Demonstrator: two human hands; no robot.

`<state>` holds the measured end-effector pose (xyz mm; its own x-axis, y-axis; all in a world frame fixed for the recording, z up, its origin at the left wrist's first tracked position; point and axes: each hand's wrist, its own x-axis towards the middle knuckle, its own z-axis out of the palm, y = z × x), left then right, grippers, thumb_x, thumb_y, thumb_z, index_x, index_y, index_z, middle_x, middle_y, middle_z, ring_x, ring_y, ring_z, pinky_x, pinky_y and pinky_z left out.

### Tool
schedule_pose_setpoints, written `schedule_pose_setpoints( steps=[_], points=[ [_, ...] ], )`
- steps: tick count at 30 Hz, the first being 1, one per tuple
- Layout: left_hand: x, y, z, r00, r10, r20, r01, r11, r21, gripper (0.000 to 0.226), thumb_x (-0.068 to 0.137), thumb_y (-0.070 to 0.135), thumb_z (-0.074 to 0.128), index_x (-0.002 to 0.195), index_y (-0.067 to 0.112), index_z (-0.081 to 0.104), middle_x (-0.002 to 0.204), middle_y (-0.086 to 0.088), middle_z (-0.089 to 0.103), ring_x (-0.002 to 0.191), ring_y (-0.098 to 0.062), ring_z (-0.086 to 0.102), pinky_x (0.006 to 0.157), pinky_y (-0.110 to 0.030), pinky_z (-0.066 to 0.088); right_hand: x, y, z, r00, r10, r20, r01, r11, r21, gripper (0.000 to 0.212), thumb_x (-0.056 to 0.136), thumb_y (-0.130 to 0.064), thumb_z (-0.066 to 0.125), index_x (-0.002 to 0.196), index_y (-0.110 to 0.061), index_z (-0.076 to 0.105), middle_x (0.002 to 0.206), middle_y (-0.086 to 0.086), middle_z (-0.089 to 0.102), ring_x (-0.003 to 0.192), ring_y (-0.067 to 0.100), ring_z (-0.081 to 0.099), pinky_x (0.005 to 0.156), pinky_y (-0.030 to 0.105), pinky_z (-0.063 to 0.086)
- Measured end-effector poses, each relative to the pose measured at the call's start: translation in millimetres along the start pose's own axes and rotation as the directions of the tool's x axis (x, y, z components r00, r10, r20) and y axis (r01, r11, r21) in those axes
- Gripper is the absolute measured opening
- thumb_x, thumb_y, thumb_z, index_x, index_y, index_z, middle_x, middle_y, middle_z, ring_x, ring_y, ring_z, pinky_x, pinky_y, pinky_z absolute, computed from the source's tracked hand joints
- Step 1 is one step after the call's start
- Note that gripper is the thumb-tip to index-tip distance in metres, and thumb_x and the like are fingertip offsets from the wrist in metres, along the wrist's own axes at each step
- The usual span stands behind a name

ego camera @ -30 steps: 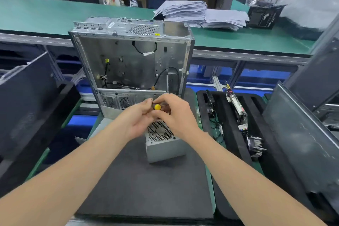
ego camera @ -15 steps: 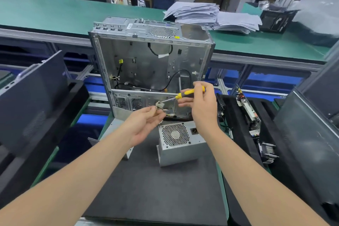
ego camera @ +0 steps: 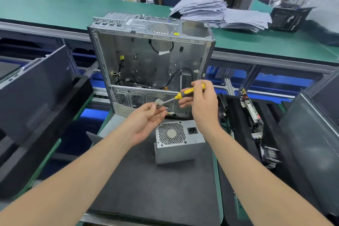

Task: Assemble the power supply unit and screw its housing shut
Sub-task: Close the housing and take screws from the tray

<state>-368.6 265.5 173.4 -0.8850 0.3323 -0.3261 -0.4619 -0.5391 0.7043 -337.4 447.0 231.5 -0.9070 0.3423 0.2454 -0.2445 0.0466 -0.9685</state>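
A silver power supply unit (ego camera: pixel 178 149) with a honeycomb fan grille and a mains socket stands on the dark mat (ego camera: pixel 156 189). Behind it an open metal computer case (ego camera: pixel 146 57) stands upright, with loose black cables inside. My right hand (ego camera: pixel 202 104) grips a yellow-and-black screwdriver (ego camera: pixel 185 93) above the unit, its shaft slanting down to the left. My left hand (ego camera: pixel 146 119) is held palm up just left of the unit, its fingertips pinching a small part at the screwdriver's tip; what the part is I cannot tell.
Black foam trays with dark panels (ego camera: pixel 36 101) flank the mat on the left. On the right, a tray holds circuit boards (ego camera: pixel 252 113) and a large dark panel (ego camera: pixel 311 143). A green bench (ego camera: pixel 55 9) behind carries stacked papers (ego camera: pixel 220 13) and a black box (ego camera: pixel 289 18).
Both hands rose off the top of the power supply unit. My right hand drew the screwdriver up and right, and my left hand opened palm up at its tip.
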Motion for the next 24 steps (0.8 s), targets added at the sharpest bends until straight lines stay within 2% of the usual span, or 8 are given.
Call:
schedule_pose_setpoints(
  steps=[4, 8, 11, 16, 19, 22, 24],
  points=[
    [-3, -2, 1, 1.000, 0.016, -0.013, -0.016, 0.999, 0.044, 0.010, 0.105, 0.010, 0.054, 0.102, 0.005, 0.063, 0.095, -0.010, 0.079, 0.095, -0.021, 0.077, 0.077, -0.025, 0.061, 0, 1, -2, 1.000, -0.016, 0.018, 0.016, 1.000, -0.003, 0.016, 0.111, -0.025, 0.042, 0.109, -0.015, 0.055, 0.086, 0.014, 0.074, 0.063, 0.032, 0.073, 0.055, 0.036, 0.058],
    [-6, -3, 1, 0.998, 0.051, -0.026, -0.049, 0.995, 0.082, 0.009, 0.104, 0.007, 0.055, 0.111, 0.004, 0.061, 0.103, -0.012, 0.075, 0.093, -0.019, 0.076, 0.079, -0.026, 0.061, -1, 3, -3, 1.000, 0.006, 0.011, -0.006, 1.000, 0.011, 0.017, 0.110, -0.025, 0.043, 0.109, -0.014, 0.055, 0.085, 0.013, 0.074, 0.066, 0.034, 0.075, 0.058, 0.043, 0.062],
    [-7, -6, 3, 0.994, 0.102, -0.038, -0.096, 0.988, 0.124, 0.011, 0.104, 0.004, 0.054, 0.113, 0.002, 0.061, 0.102, -0.013, 0.074, 0.089, -0.016, 0.076, 0.079, -0.025, 0.061, -2, 6, -5, 1.000, 0.013, 0.010, -0.013, 1.000, 0.005, 0.019, 0.110, -0.028, 0.044, 0.109, -0.013, 0.055, 0.085, 0.014, 0.074, 0.067, 0.034, 0.076, 0.062, 0.051, 0.064],
    [-6, -13, 2, 0.973, 0.230, -0.037, -0.208, 0.931, 0.301, 0.011, 0.106, 0.002, 0.052, 0.111, 0.002, 0.061, 0.098, -0.014, 0.072, 0.083, -0.016, 0.073, 0.076, -0.023, 0.060, -2, 4, -4, 0.998, 0.053, 0.021, -0.054, 0.997, 0.048, 0.031, 0.107, -0.043, 0.053, 0.106, -0.011, 0.053, 0.084, 0.015, 0.075, 0.070, 0.036, 0.077, 0.069, 0.058, 0.064],
    [-5, -16, -4, 0.946, 0.324, 0.005, -0.281, 0.813, 0.510, 0.012, 0.105, 0.003, 0.056, 0.103, 0.009, 0.066, 0.090, -0.008, 0.073, 0.080, -0.018, 0.068, 0.074, -0.025, 0.059, 0, -2, -4, 0.996, 0.077, 0.053, -0.081, 0.993, 0.088, 0.033, 0.105, -0.041, 0.059, 0.106, -0.009, 0.052, 0.084, 0.015, 0.075, 0.074, 0.037, 0.078, 0.074, 0.056, 0.064],
    [-5, -14, -12, 0.916, 0.387, 0.103, -0.326, 0.571, 0.753, 0.013, 0.101, 0.012, 0.065, 0.098, 0.022, 0.072, 0.084, 0.005, 0.075, 0.078, -0.011, 0.067, 0.073, -0.021, 0.056, 3, -7, -5, 0.992, 0.048, 0.114, -0.054, 0.997, 0.054, 0.020, 0.104, -0.019, 0.062, 0.112, -0.003, 0.053, 0.085, 0.018, 0.073, 0.076, 0.035, 0.078, 0.074, 0.050, 0.065],
    [-6, -13, -16, 0.906, 0.397, 0.147, -0.325, 0.427, 0.844, 0.012, 0.097, 0.020, 0.071, 0.096, 0.032, 0.073, 0.090, 0.011, 0.075, 0.084, -0.007, 0.068, 0.079, -0.022, 0.055, 3, -12, -4, 0.986, 0.031, 0.163, -0.033, 0.999, 0.012, 0.015, 0.103, -0.009, 0.062, 0.112, -0.002, 0.053, 0.087, 0.021, 0.071, 0.076, 0.033, 0.078, 0.072, 0.045, 0.066]
  ],
)
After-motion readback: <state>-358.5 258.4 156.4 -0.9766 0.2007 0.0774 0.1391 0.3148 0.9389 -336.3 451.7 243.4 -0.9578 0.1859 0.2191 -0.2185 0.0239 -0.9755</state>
